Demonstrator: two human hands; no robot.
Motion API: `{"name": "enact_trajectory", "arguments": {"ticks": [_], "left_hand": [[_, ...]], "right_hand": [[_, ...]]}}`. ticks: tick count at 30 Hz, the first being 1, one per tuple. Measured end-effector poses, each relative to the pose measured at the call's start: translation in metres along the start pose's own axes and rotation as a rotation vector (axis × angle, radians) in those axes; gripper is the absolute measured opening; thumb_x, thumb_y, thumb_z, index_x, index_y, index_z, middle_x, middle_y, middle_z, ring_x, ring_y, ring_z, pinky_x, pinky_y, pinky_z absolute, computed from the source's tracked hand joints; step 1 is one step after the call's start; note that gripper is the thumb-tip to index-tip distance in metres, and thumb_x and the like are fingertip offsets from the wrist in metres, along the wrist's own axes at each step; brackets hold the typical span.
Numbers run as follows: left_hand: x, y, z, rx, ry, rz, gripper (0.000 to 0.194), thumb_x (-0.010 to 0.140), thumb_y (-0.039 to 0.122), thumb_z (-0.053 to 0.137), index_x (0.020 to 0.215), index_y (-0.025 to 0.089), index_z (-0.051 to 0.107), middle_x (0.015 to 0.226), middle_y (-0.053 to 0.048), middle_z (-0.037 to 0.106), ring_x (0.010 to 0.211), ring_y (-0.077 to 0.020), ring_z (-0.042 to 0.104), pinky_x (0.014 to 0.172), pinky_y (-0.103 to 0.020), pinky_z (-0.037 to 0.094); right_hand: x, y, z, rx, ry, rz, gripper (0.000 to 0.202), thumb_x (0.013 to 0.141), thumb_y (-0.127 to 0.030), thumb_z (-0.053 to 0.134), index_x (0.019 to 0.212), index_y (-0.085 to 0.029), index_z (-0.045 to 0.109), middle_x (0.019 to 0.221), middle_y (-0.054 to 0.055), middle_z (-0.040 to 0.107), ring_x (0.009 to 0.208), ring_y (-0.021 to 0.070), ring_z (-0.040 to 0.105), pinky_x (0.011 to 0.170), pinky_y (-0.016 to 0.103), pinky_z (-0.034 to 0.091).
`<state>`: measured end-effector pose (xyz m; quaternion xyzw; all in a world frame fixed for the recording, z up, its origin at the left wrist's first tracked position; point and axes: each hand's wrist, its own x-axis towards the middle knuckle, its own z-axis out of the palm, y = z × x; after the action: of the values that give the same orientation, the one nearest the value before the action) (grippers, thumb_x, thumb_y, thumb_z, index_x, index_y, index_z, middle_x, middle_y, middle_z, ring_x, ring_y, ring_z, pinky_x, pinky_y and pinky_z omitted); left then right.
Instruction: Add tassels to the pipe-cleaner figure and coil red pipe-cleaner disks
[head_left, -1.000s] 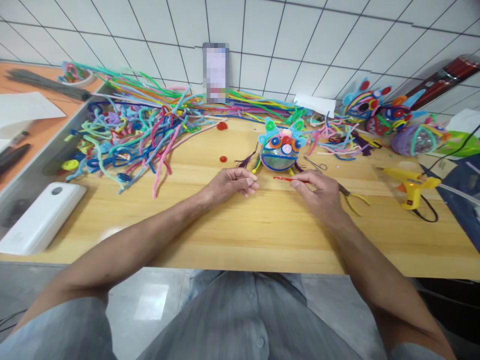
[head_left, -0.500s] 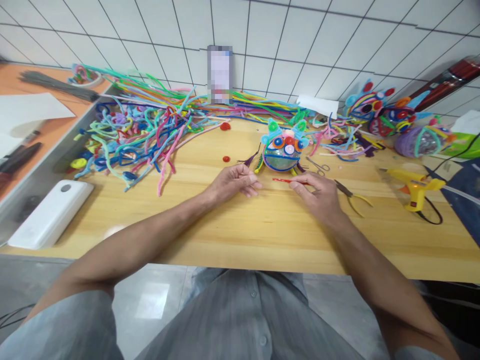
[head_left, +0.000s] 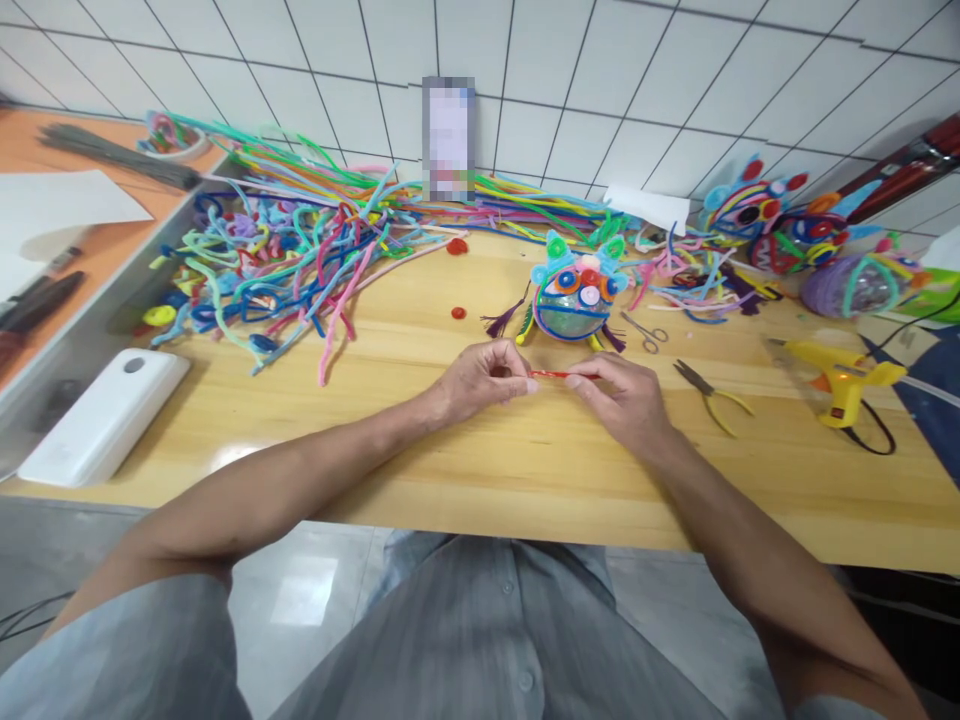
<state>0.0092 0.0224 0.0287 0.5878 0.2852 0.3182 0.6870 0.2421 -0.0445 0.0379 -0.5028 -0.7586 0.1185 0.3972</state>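
A thin red strip (head_left: 553,375), shiny in spots, stretches level between my two hands above the table. My left hand (head_left: 480,382) pinches its left end between thumb and fingertips. The other end is in my right hand (head_left: 626,398), whose fingers cover part of it, so its exact kind is unclear. Just behind my hands stands a colourful animal-head ornament (head_left: 574,308) with a clear round body, pipe-cleaner ears and eyes, and purple tassels. Two small red coils (head_left: 458,313) lie left of it. Small scissors (head_left: 651,338) and yellow-handled pliers (head_left: 712,395) lie near my right hand.
A yellow hot glue gun (head_left: 840,378) with a cord rests at the right. Pipe cleaners (head_left: 300,265) heap at the left, beside a white power bank (head_left: 105,415). A phone (head_left: 448,140) leans on the tiled wall. More ornaments (head_left: 802,235) stand at the back right.
My left hand has moved right and closed on the left end of the red strip. My right hand keeps its hold. The view has shifted slightly.
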Motion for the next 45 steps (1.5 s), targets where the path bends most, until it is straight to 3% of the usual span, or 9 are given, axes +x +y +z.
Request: {"name": "enact_trajectory", "arguments": {"ticks": [4, 10, 17, 21, 30, 34, 39, 42, 45], "left_hand": [[0.003, 0.004, -0.006, 0.02, 0.06, 0.06, 0.041, 0.068, 0.042, 0.091, 0.07, 0.017, 0.059, 0.072, 0.003, 0.064, 0.063, -0.0071, 0.053, 0.059, -0.021, 0.041], [0.008, 0.01, -0.017, 0.046, 0.263, 0.024, 0.046, 0.069, 0.051, 0.091, 0.072, 0.02, 0.057, 0.054, 0.008, 0.049, 0.046, -0.0062, 0.039, 0.046, -0.023, 0.028], [0.013, 0.01, -0.027, -0.037, 0.327, 0.056, 0.04, 0.07, 0.048, 0.092, 0.076, 0.018, 0.065, 0.068, 0.002, 0.069, 0.046, -0.005, 0.046, 0.045, -0.022, 0.035], [0.021, 0.01, -0.039, -0.116, 0.419, 0.113, 0.039, 0.072, 0.045, 0.092, 0.073, 0.017, 0.064, 0.071, 0.002, 0.071, 0.045, -0.0032, 0.045, 0.044, -0.02, 0.033], [0.037, 0.024, -0.074, -0.125, 0.698, 0.248, 0.029, 0.093, 0.036, 0.078, 0.074, 0.019, 0.064, 0.058, 0.006, 0.053, 0.044, -0.0046, 0.044, 0.042, -0.018, 0.035], [0.046, 0.039, -0.097, -0.102, 0.718, 0.297, 0.023, 0.09, 0.026, 0.08, 0.073, 0.019, 0.066, 0.06, 0.006, 0.056, 0.053, -0.0049, 0.051, 0.053, -0.017, 0.045], [0.063, 0.081, -0.117, -0.039, 0.654, 0.302, 0.018, 0.084, 0.021, 0.086, 0.079, 0.019, 0.069, 0.068, 0.007, 0.064, 0.066, -0.0056, 0.06, 0.071, -0.021, 0.054], [0.06, 0.098, -0.102, 0.049, 0.528, 0.302, 0.023, 0.081, 0.026, 0.089, 0.079, 0.018, 0.068, 0.072, 0.005, 0.067, 0.07, -0.0073, 0.064, 0.076, -0.023, 0.057], [0.042, 0.092, -0.064, 0.156, 0.382, 0.222, 0.033, 0.081, 0.041, 0.089, 0.08, 0.017, 0.065, 0.074, 0.001, 0.071, 0.065, -0.0093, 0.066, 0.068, -0.024, 0.058]], "right_hand": [[0.0, 0.002, -0.004, -0.025, 0.034, 0.031, 0.01, 0.096, -0.028, 0.07, 0.088, -0.026, 0.076, 0.082, 0.001, 0.08, 0.074, 0.0202, 0.074, 0.072, 0.035, 0.059], [0.0, 0.011, -0.011, -0.033, 0.104, 0.04, 0.008, 0.093, -0.028, 0.073, 0.087, -0.026, 0.078, 0.08, 0.0, 0.08, 0.071, 0.02, 0.075, 0.068, 0.033, 0.058], [0.0, 0.019, -0.016, -0.046, 0.138, 0.092, 0.008, 0.092, -0.029, 0.072, 0.088, -0.025, 0.079, 0.081, 0.0, 0.08, 0.073, 0.0202, 0.075, 0.071, 0.034, 0.059], [0.0, 0.019, -0.018, -0.042, 0.142, 0.085, 0.008, 0.092, -0.028, 0.073, 0.088, -0.025, 0.079, 0.081, 0.0, 0.08, 0.073, 0.0193, 0.075, 0.071, 0.033, 0.058], [0.001, 0.015, -0.015, -0.024, 0.142, 0.034, 0.008, 0.093, -0.025, 0.072, 0.088, -0.024, 0.078, 0.081, 0.0, 0.08, 0.073, 0.0182, 0.074, 0.071, 0.03, 0.056], [0.001, 0.01, -0.01, -0.021, 0.087, -0.024, 0.011, 0.096, -0.025, 0.07, 0.088, -0.023, 0.077, 0.081, 0.002, 0.079, 0.073, 0.0186, 0.074, 0.073, 0.031, 0.056], [0.001, 0.008, -0.005, 0.003, 0.05, -0.069, 0.012, 0.098, -0.024, 0.068, 0.088, -0.023, 0.075, 0.082, 0.002, 0.079, 0.075, 0.0184, 0.073, 0.074, 0.031, 0.055], [0.0, 0.009, -0.006, 0.003, 0.067, -0.063, 0.013, 0.098, -0.024, 0.067, 0.088, -0.023, 0.075, 0.082, 0.002, 0.079, 0.074, 0.0178, 0.073, 0.073, 0.031, 0.054], [-0.001, 0.009, -0.007, 0.008, 0.065, -0.071, 0.013, 0.099, -0.025, 0.066, 0.09, -0.023, 0.075, 0.082, 0.002, 0.078, 0.075, 0.0177, 0.072, 0.073, 0.03, 0.053]]}}
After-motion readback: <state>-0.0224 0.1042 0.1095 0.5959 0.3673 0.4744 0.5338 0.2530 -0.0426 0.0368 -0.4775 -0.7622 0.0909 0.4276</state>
